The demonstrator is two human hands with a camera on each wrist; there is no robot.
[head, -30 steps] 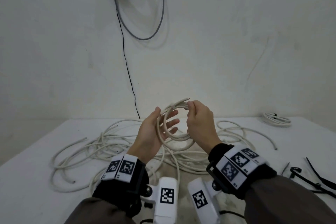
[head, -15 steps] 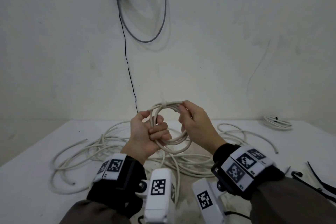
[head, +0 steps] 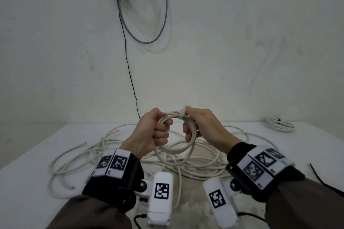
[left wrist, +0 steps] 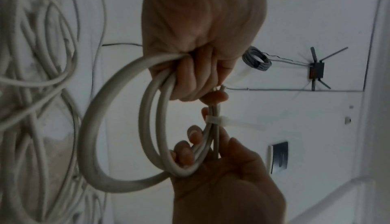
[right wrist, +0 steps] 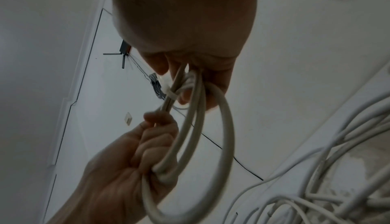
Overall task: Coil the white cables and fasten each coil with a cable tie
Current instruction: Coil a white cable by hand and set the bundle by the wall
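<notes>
I see the white table (head: 28, 154) with many loose white cables (head: 78, 156) spread on it. Above them both hands hold one coil (head: 178, 149) in the air. My left hand (head: 149, 134) is closed around its left side, my right hand (head: 206, 128) grips the right side, beside the white cable tie (left wrist: 217, 121) around the strands.

Dim flat light, blurry wide-angle wrist views
</notes>
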